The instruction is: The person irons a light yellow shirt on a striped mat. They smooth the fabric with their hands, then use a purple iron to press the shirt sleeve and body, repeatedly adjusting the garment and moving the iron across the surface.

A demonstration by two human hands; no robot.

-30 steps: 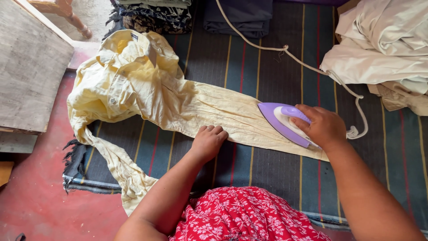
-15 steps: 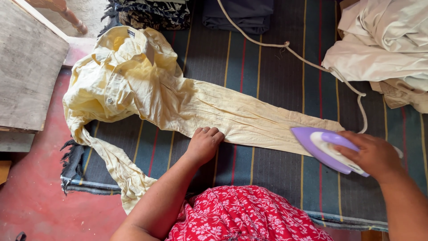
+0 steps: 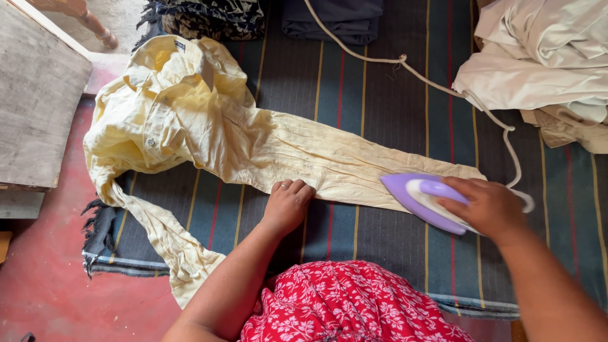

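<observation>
Centre of frame, on striped mat (image 3: 380,82): pale yellow shirt (image 3: 209,126), sleeve stretched rightward. Left hand (image 3: 288,204) flat, fingers spread, pinning sleeve's lower edge. Right hand (image 3: 487,206) gripping purple iron (image 3: 421,199) at cuff end. Sleeve mostly wrinkled; body, other sleeve bunched, apparently unpressed.

Home floor used for ironing, striped woven mat (image 3: 380,82) on red cement floor (image 3: 44,285), heaps of clothes (image 3: 544,57), wooden furniture leg (image 3: 95,25)
</observation>
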